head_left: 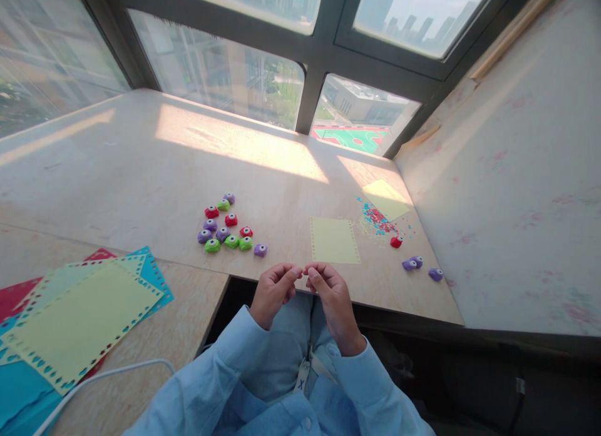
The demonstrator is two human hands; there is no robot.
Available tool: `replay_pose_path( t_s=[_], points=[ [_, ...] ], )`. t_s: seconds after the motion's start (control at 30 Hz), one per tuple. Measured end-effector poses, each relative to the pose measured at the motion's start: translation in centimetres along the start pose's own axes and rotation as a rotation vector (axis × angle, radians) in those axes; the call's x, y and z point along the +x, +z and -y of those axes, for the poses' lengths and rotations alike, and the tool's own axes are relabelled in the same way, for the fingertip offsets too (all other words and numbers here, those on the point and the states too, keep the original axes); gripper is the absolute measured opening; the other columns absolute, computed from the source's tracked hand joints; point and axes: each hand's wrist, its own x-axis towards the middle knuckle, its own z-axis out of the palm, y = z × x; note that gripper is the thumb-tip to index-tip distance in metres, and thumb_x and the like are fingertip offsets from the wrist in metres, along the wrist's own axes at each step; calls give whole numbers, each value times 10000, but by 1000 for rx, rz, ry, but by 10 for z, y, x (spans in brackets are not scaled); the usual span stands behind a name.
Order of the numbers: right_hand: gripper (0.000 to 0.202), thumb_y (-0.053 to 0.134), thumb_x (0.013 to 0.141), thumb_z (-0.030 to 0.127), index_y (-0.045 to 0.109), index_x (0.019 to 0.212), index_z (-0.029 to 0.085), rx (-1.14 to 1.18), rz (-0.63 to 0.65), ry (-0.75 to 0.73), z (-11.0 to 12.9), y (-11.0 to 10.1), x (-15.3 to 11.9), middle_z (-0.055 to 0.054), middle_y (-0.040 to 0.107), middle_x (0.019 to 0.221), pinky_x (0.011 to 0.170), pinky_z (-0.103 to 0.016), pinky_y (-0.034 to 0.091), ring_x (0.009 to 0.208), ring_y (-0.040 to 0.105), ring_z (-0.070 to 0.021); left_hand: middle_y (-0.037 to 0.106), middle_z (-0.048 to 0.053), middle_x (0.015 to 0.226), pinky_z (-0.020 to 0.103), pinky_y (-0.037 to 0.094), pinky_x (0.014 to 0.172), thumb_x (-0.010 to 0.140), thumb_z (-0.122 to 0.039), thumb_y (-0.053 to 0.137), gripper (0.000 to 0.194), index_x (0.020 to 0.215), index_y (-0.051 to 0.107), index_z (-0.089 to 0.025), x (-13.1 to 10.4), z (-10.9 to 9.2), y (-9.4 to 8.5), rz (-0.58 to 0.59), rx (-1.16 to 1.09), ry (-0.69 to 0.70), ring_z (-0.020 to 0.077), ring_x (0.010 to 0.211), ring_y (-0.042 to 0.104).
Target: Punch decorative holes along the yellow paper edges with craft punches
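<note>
My left hand (pixel 276 291) and my right hand (pixel 332 298) are close together over my lap, at the near edge of the wooden surface. On each hand the thumb and fingers are pinched, their tips nearly meeting. Whatever is between them, if anything, is too small to make out. Just beyond lies a pale yellow sheet (pixel 334 241) with small notches punched along its edges. To its left stands a group of small craft punches in red (pixel 231 219), green (pixel 213 245) and purple (pixel 260 251). The nearest one to my left hand is purple.
Confetti bits (pixel 375 218) in red, blue and yellow lie at right beside another yellow sheet (pixel 385 198). More punches (pixel 409 264) sit by the wall. Punched coloured sheets (pixel 89 317) overlap at left, near a white cable (pixel 122 367). Windows line the far edge.
</note>
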Motion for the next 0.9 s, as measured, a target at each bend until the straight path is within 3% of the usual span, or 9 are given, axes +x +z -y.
replay_pose_path(
  t_s=[0.4, 0.6, 0.9],
  points=[
    [172, 575, 916, 235, 722, 1006, 231, -478, 12, -415, -1, -7, -7, -67, 681, 934, 666, -302, 519, 770, 621, -171, 587, -10, 514, 178, 323, 400, 654, -473, 750, 374, 769, 697, -121, 2, 7, 0, 36, -144, -149, 72, 432, 457],
    [177, 568, 922, 237, 735, 977, 236, -540, -13, -449, -7, -14, -9, -72, 685, 915, 679, -319, 537, 816, 644, -193, 731, 96, 853, 187, 364, 407, 663, -420, 732, 343, 812, 726, -111, 1, 7, 1, 44, -151, -174, 80, 505, 530],
    [175, 562, 933, 233, 732, 973, 232, -558, -11, -464, -11, -20, -11, -74, 682, 904, 723, -330, 546, 825, 646, -193, 743, 99, 888, 182, 395, 437, 677, -416, 735, 309, 802, 749, -134, 0, 10, 1, 79, -115, -195, 88, 539, 562]
  ],
)
